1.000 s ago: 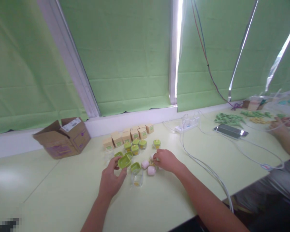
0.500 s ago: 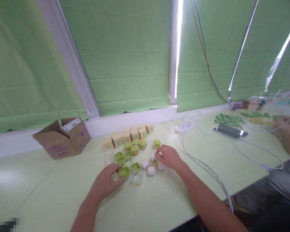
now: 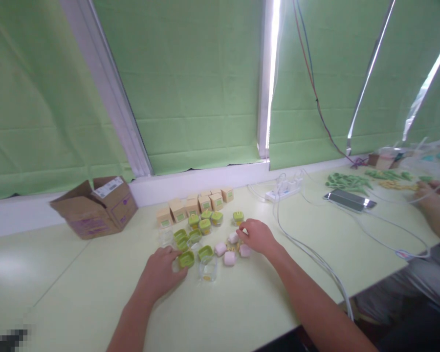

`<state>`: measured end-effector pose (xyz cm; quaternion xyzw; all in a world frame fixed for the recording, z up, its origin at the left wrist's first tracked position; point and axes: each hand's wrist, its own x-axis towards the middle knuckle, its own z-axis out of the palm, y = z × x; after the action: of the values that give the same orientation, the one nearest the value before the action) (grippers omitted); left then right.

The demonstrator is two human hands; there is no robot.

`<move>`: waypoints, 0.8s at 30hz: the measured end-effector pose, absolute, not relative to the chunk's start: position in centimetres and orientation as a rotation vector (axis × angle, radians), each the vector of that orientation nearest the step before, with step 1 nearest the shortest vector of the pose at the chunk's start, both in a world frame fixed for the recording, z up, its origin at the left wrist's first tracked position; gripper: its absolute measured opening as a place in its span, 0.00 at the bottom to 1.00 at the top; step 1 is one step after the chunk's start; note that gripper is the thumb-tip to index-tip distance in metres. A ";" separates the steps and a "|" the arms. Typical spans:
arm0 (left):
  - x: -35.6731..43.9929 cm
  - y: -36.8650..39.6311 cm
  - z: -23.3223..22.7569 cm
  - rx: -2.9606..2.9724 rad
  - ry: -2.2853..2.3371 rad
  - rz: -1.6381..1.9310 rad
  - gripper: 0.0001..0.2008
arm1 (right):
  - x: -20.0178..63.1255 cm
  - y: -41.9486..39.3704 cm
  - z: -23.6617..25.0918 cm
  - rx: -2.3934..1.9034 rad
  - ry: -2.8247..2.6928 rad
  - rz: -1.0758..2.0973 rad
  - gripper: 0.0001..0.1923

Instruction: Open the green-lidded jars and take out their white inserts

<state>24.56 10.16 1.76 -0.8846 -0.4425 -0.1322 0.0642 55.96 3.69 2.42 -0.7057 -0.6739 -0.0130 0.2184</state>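
My left hand (image 3: pixel 160 270) has its thumb and fingers around a small green square cap (image 3: pixel 186 260) that lies hollow side up on the table. Beside it are another green cap (image 3: pixel 205 253) and a clear plastic cup (image 3: pixel 208 270). Over the small pink cylinders (image 3: pixel 229 258), my right hand (image 3: pixel 258 237) is closed with its fingertips pinched together. Whatever is between those fingertips is too small to make out. Small yellow pieces (image 3: pixel 230 249) lie among the pink cylinders. Capped clear containers with green tops (image 3: pixel 205 226) stand just behind.
Several small tan boxes (image 3: pixel 178 210) stand at the back, with an open cardboard carton (image 3: pixel 97 210) to their left. On the right are a power strip (image 3: pixel 284 190), white cables (image 3: pixel 315 259), a phone (image 3: pixel 349 200), green parts (image 3: pixel 346 182) and another person's hand (image 3: pixel 430 195).
My left hand and the green cap have shifted slightly left and lower onto the table. The right hand stays pinched in nearly the same place.
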 end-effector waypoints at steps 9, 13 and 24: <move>24.7 10.4 1.6 -2.523 -1.459 -0.309 0.21 | 56.5 4.3 1.5 -1.984 -1.798 -0.042 0.16; 24.6 10.4 1.6 -2.525 -1.484 -0.323 0.22 | 56.8 4.7 1.2 -1.979 -1.774 -0.033 0.16; 25.4 10.2 2.0 -2.557 -1.272 -0.820 0.20 | 59.4 10.3 -1.4 -1.840 -1.559 0.175 0.45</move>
<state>25.44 10.23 1.97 -0.8576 -0.4264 -0.2748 0.0850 59.42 10.26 -1.38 -0.7118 -0.6029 0.0678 0.3540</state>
